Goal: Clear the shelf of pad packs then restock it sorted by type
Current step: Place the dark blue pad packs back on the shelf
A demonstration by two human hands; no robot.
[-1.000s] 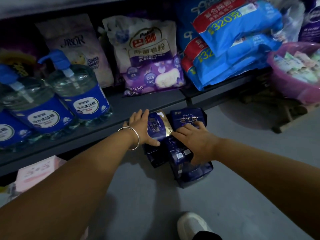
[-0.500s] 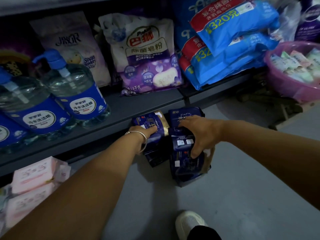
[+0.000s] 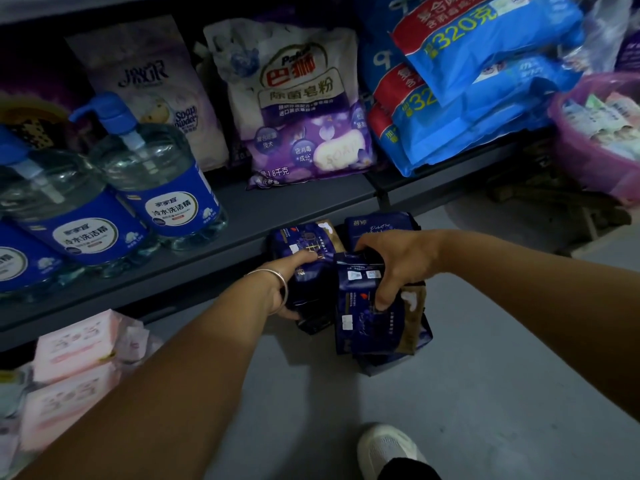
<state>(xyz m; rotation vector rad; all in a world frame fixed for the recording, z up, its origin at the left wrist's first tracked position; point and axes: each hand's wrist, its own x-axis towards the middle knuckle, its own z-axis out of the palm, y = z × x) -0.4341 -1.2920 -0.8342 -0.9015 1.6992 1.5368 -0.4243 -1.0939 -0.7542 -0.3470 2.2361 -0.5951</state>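
Head view: two hands (image 3: 394, 265), several dark pad packs (image 3: 367, 327).

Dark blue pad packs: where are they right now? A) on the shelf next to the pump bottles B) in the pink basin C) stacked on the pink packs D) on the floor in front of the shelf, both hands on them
D: the dark blue pad packs sit on the grey floor below the shelf edge, with the left hand gripping one and the right hand gripping another.

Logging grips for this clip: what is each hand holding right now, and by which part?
The left hand grips a dark blue pad pack around its lower end. The right hand clutches the dark blue pack stack over its top edge.
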